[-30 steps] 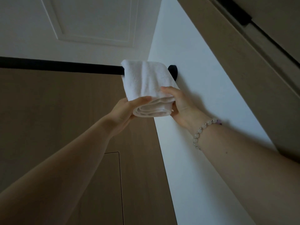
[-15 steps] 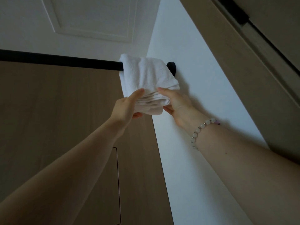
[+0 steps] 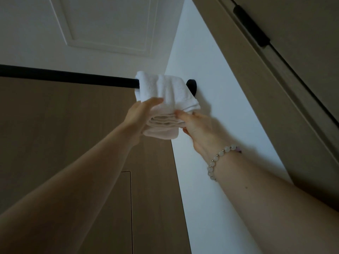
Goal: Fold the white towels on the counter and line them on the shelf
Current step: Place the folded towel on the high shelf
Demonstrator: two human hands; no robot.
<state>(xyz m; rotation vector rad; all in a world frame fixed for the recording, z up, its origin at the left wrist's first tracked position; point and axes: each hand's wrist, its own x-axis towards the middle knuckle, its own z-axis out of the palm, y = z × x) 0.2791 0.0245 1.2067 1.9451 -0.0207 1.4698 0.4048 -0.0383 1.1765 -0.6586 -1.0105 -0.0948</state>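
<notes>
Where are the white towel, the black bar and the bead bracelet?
white towel (image 3: pixel 165 88), head view, upper folded face.
black bar (image 3: pixel 64 76), head view, middle of its bare length.
bead bracelet (image 3: pixel 215 158), head view, a bead on the wrist.

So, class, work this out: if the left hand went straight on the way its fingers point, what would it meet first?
The folded white towel: the left hand lies against it, fingers aimed up and right. Beyond it, probably the black rod's wall mount, though depth is unclear.
</notes>
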